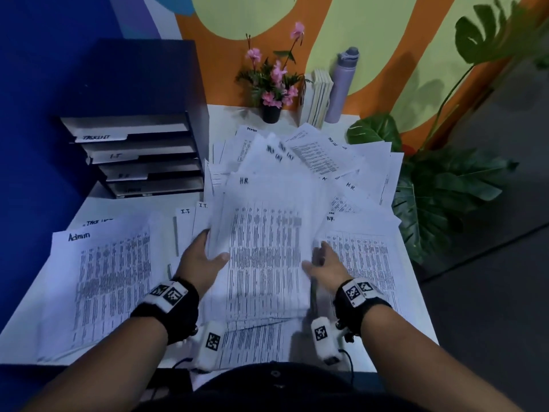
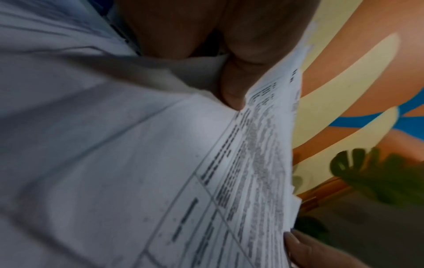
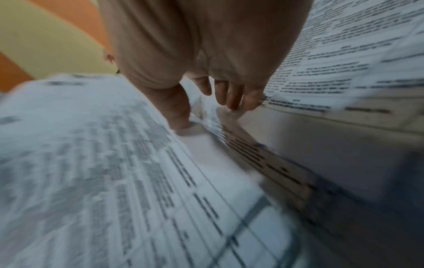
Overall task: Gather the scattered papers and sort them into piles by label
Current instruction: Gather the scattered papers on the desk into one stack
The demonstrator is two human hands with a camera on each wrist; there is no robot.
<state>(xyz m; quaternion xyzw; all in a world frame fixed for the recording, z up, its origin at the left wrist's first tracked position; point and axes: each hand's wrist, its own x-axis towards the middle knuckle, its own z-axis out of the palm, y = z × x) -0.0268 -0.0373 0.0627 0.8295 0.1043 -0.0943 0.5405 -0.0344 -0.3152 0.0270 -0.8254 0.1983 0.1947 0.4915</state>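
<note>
Papers (image 1: 261, 257) in a thick stack labelled H.R. sit mid-desk (image 1: 416, 319), just right of the Admin sheet (image 1: 104, 278). The left hand (image 1: 202, 260) grips the stack's left edge, thumb on top. The right hand (image 1: 323, 263), fingers relaxed and spread, touches its right edge.

White printed sheets covered in dense tables lie scattered across the middle and right of the head view. A thick stack of papers (image 1: 264, 248) sits lifted at the centre, its top sheet marked "H.R." at its upper left corner. At lower left lies a flat Admin sheet (image 1: 104, 281), hand-labelled "Admin". Two I.T. sheets (image 1: 193, 215) peek out just left of the stack. Further fanned papers (image 1: 315, 153) overlap toward the upper centre, some labels blurred.
</note>
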